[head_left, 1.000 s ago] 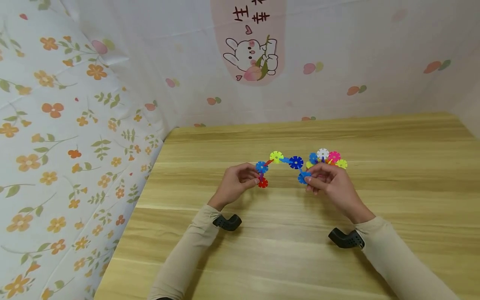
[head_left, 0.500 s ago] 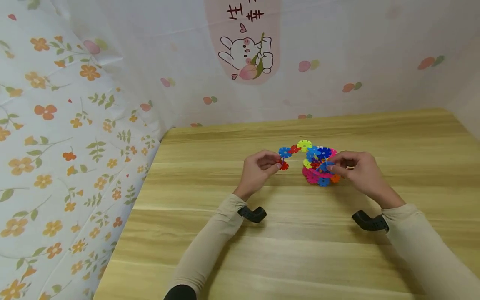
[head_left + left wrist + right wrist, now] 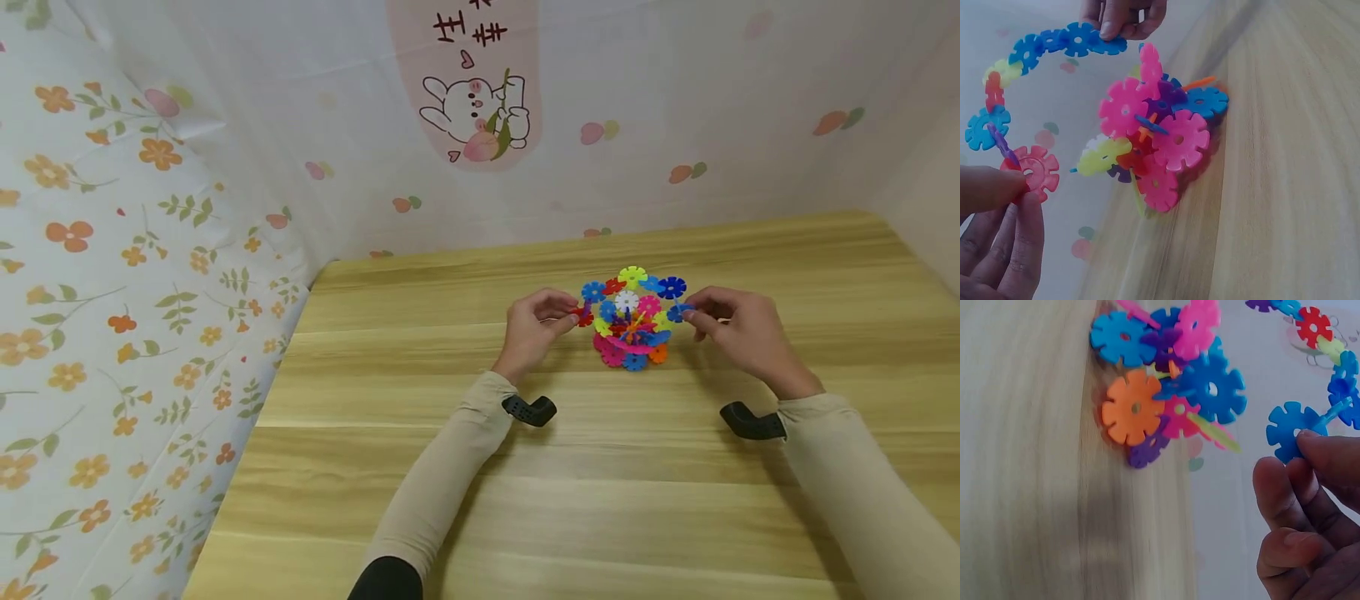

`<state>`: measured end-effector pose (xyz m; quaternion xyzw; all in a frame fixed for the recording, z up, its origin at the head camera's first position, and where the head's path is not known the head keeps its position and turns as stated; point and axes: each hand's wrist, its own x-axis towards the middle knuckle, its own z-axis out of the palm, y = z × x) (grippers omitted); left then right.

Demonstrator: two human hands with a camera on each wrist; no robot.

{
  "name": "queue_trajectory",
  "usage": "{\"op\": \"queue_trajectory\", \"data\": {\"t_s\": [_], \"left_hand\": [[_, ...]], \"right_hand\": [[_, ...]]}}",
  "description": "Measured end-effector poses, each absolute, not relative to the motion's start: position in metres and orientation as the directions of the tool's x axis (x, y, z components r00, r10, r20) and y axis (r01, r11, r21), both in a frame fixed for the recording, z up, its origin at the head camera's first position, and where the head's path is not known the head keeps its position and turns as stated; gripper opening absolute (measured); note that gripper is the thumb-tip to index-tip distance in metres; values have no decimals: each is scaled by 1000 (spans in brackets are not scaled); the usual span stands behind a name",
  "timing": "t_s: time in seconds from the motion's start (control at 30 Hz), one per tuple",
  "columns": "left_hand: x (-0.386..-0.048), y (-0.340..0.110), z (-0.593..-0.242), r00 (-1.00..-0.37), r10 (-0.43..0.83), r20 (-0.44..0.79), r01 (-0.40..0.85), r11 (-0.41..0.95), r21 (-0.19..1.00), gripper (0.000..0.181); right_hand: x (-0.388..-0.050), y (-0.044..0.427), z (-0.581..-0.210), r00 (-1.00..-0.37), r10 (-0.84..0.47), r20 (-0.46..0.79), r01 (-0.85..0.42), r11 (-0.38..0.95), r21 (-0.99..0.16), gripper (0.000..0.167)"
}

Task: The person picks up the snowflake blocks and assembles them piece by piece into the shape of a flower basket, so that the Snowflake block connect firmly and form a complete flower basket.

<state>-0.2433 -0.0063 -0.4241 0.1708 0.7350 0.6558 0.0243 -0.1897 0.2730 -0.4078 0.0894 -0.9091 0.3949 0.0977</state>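
A curved chain of slotted plastic flower discs (image 3: 632, 276) arches between the two hands. My left hand (image 3: 531, 332) pinches the red disc (image 3: 1046, 170) at the chain's left end between thumb and fingertips. At the other end, my right hand (image 3: 744, 335) pinches a blue disc (image 3: 1284, 430). Below the arch, a rounded cluster of interlocked discs (image 3: 611, 357) stands on the table, in pink, blue, orange, yellow, purple and white. Both hands are beside the cluster, one on each side. Whether the chain touches the cluster I cannot tell from the head view; in both wrist views its ends are apart from it.
The wooden table (image 3: 480, 500) ends at a white printed cloth (image 3: 645, 100) behind the cluster. A flowered cloth (image 3: 135, 333) hangs at the left. Black curved mounts (image 3: 529, 410) stick out from both wrists.
Both hands have moved right and slightly away with the chain, from left of the cluster to over it. The cluster, earlier partly hidden by the right hand, now shows between the hands.
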Motion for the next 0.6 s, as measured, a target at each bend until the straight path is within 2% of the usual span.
{"op": "queue_trajectory", "data": {"t_s": [0.6], "left_hand": [[-241, 1, -427, -924, 305, 230, 323, 301, 897, 14]], "right_hand": [[-196, 287, -416, -974, -78, 212, -207, 683, -700, 14]]}}
